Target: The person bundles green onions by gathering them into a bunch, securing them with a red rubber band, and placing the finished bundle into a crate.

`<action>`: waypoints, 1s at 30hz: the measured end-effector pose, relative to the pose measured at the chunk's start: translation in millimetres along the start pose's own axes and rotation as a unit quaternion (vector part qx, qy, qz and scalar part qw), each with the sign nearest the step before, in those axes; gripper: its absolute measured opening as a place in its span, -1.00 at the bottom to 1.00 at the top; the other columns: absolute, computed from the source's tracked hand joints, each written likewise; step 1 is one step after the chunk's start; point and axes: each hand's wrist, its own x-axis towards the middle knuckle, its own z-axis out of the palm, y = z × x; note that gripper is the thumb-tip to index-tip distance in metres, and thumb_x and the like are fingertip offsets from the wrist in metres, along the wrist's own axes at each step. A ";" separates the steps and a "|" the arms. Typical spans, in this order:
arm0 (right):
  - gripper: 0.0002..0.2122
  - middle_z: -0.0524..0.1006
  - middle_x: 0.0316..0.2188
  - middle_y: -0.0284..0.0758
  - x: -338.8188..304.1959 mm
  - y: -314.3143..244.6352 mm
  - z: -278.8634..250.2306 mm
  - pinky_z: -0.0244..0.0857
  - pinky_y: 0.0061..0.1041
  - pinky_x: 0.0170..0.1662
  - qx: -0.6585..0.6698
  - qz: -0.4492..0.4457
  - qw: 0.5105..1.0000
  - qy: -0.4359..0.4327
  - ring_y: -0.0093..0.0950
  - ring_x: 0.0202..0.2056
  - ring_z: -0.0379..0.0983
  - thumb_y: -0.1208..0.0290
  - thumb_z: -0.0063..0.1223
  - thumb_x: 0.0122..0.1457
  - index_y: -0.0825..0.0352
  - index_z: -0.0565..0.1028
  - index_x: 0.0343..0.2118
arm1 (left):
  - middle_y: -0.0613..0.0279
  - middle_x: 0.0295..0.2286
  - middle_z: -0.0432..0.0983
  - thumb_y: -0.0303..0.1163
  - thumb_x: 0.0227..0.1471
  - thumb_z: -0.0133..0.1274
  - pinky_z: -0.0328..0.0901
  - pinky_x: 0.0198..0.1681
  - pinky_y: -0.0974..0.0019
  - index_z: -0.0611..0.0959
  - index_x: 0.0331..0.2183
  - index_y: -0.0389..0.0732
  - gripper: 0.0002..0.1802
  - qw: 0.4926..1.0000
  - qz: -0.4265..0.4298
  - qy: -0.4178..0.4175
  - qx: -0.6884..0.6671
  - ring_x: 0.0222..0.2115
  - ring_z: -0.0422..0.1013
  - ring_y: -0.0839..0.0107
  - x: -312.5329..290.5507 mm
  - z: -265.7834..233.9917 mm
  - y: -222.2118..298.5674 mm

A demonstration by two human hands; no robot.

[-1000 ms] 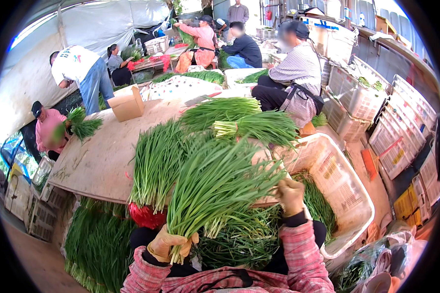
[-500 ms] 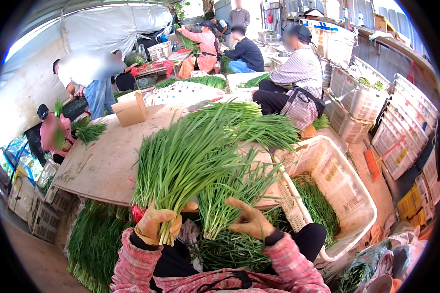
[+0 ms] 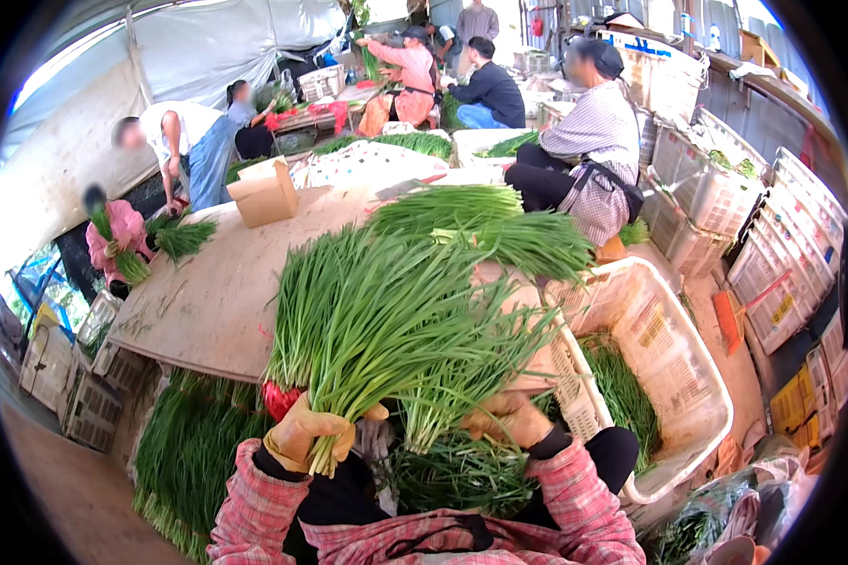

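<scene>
My left hand, in a tan glove, wraps round the stem ends of a thick bunch of garlic chives. The long green leaves fan up and away over the table edge. Beside that bunch, to the right, lies a looser heap of chives, its pale stems toward me. My right hand, also gloved, is at the right side of this heap with its fingers curled in. Whatever its fingertips pinch is hidden among the leaves. A red bundle shows just behind my left hand.
More chives lie on the wooden table, near a cardboard box. A white plastic crate with cut greens stands at my right. Stacked chives are below the table at left. Several co-workers sit or stand around; stacked crates line the right.
My right hand has moved right and down, and its outstretched fingers have curled in. The left hand keeps its hold on the bunch. At far left, a standing co-worker has bent lower.
</scene>
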 end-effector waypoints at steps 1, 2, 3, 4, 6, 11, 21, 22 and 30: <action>-0.81 0.54 -0.57 -0.43 -1.0 2.5 -9.1 0.10 -0.73 -0.59 -0.014 -0.023 0.999 0.017 -0.75 -0.63 0.27 0.32 0.05 0.18 0.34 0.58 -0.31 | -0.10 -0.27 0.52 -0.43 -0.25 0.18 0.29 -0.69 0.42 0.37 -0.01 -0.38 -0.31 1.000 -0.007 -0.007 0.004 -0.73 0.37 0.43 2.2 -3.6 -4.0; -0.77 0.53 -0.60 -0.43 -0.2 5.4 -13.6 0.09 -0.75 -0.58 -0.023 -0.039 0.998 0.032 -0.75 -0.62 0.27 0.28 0.02 0.19 0.36 0.57 -0.34 | -0.11 -0.28 0.52 -0.43 -0.26 0.18 0.29 -0.69 0.43 0.37 -0.01 -0.38 -0.30 1.000 -0.020 -0.009 0.004 -0.73 0.37 0.43 1.8 -6.0 -8.1; -0.77 0.52 -0.62 -0.42 2.2 11.0 -15.2 0.06 -0.74 -0.60 0.027 -0.020 0.997 0.066 -0.75 -0.65 0.25 0.28 0.02 0.19 0.36 0.57 -0.36 | -0.11 -0.28 0.52 -0.43 -0.28 0.20 0.29 -0.69 0.46 0.36 -0.01 -0.39 -0.28 0.999 -0.033 -0.010 0.012 -0.74 0.37 0.44 2.4 -3.5 -9.2; -0.76 0.52 -0.63 -0.40 4.5 14.2 -14.9 0.04 -0.74 -0.62 0.074 0.000 0.992 0.100 -0.75 -0.67 0.24 0.27 0.01 0.19 0.36 0.57 -0.39 | -0.11 -0.29 0.52 -0.45 -0.30 0.21 0.29 -0.70 0.47 0.36 -0.02 -0.39 -0.28 0.999 -0.039 -0.017 0.006 -0.75 0.36 0.43 0.9 -9.2 -16.1; -0.77 0.51 -0.66 -0.38 1.9 -14.5 -5.1 -0.04 -0.75 -0.66 0.062 0.013 0.990 0.128 -0.74 -0.72 0.20 0.30 0.00 0.18 0.38 0.56 -0.42 | -0.12 -0.32 0.53 -0.49 -0.32 0.18 0.28 -0.71 0.47 0.37 -0.02 -0.40 -0.29 0.996 -0.079 -0.007 0.030 -0.75 0.36 0.43 -5.7 -17.6 -23.4; -0.83 0.43 -0.69 -0.39 -15.8 -3.1 -38.0 0.07 -0.70 -0.62 0.106 0.018 0.962 0.252 -0.67 -0.67 0.26 0.39 0.07 0.13 0.43 0.54 -0.38 | -0.21 -0.41 0.52 -0.61 -0.41 0.12 0.22 -0.81 0.45 0.35 -0.05 -0.51 -0.27 0.997 -0.060 0.035 0.021 -0.81 0.34 0.37 -21.2 -29.4 -32.0; -0.83 0.54 -0.55 -0.20 -12.7 -1.0 -35.9 0.33 -0.49 -0.37 -0.260 -0.126 0.921 0.261 -0.42 -0.49 0.48 0.46 0.14 0.05 0.43 0.56 -0.32 | -0.10 -0.42 0.53 -0.60 -0.35 0.15 0.16 -0.79 0.48 0.36 -0.02 -0.40 -0.29 0.987 -0.048 0.066 0.135 -0.80 0.33 0.45 -37.1 -47.9 -32.6; -0.83 0.54 -0.53 -0.17 -7.4 2.2 -34.4 0.33 -0.47 -0.37 -0.267 -0.122 0.921 0.257 -0.39 -0.48 0.49 0.44 0.14 0.04 0.42 0.56 -0.33 | -0.10 -0.42 0.54 -0.62 -0.36 0.14 0.17 -0.78 0.48 0.38 -0.03 -0.40 -0.30 0.984 -0.051 0.078 0.152 -0.80 0.33 0.45 -37.9 -50.0 -33.3; -0.66 0.53 -0.62 -0.19 28.7 33.5 -19.8 0.31 -0.37 -0.47 -0.271 0.002 0.932 0.240 -0.35 -0.63 0.48 0.25 0.12 0.09 0.43 0.49 -0.20 | -0.10 -0.42 0.54 -0.65 -0.39 0.10 0.19 -0.77 0.47 0.40 -0.06 -0.41 -0.33 0.994 -0.057 0.037 0.083 -0.80 0.33 0.43 -34.4 -40.5 -33.5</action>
